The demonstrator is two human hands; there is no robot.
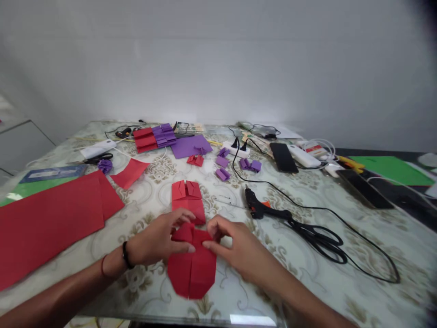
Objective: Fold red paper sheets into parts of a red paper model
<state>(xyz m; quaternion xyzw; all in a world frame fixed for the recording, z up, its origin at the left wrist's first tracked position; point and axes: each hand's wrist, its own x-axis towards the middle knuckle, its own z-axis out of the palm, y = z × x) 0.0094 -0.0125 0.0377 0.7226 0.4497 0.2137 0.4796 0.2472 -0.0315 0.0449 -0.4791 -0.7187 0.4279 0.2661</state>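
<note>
A folded red paper piece (191, 271) with cut-looking lower corners and a crease down its middle is between my hands, near the table's front edge. My left hand (167, 239) grips its upper left part, thumb on top and fingers curled behind. On the upper right edge, my right hand (227, 237) pinches the paper between thumb and forefinger. Just beyond lies a second folded red paper piece (187, 198) with small flaps at its top; its near end is partly covered by my left fingers.
Large red sheets (51, 218) lie at left. A black glue gun (254, 205) and black-handled scissors (317, 239) rest at right, beside a looping cord. Farther back are small purple folded pieces (222, 174), a purple sheet (187, 146), a power strip (237, 151) and a phone (283, 157).
</note>
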